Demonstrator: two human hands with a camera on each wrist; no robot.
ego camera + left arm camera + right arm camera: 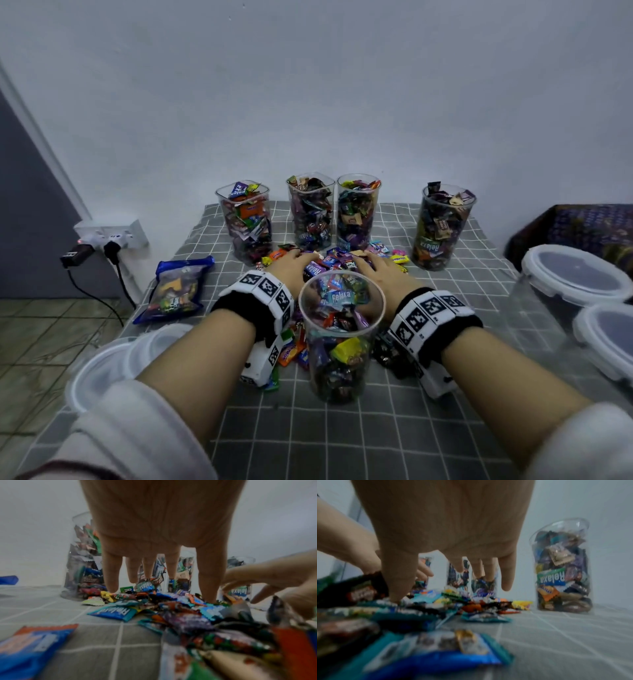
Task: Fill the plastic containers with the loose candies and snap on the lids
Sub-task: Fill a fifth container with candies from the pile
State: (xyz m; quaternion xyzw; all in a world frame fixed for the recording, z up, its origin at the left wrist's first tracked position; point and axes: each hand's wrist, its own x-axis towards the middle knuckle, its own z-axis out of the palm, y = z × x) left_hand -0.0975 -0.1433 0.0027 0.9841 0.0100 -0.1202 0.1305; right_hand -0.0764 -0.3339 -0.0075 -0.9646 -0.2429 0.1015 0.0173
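Note:
Loose wrapped candies [334, 263] lie heaped on the grey checked cloth, just behind a clear round container [342, 337] that stands between my wrists, mostly filled and without a lid. My left hand [294, 264] rests on the left of the heap with its fingers [112, 574] spread and straight, tips touching wrappers [154, 601]. On the right of the heap, my right hand [384, 271] is also spread, its thumb [399, 582] pressing into the candies [436, 601]. Neither hand holds anything. Several filled, lidless containers [311, 210] stand in a row behind, the rightmost [561, 566] apart from the others.
White-rimmed lids lie at the near left [102, 370] and the right edge [575, 274]. A blue snack bag [178, 289] lies at the left of the cloth. A wall socket with plugs [109, 238] sits left of the table. The wall is close behind the containers.

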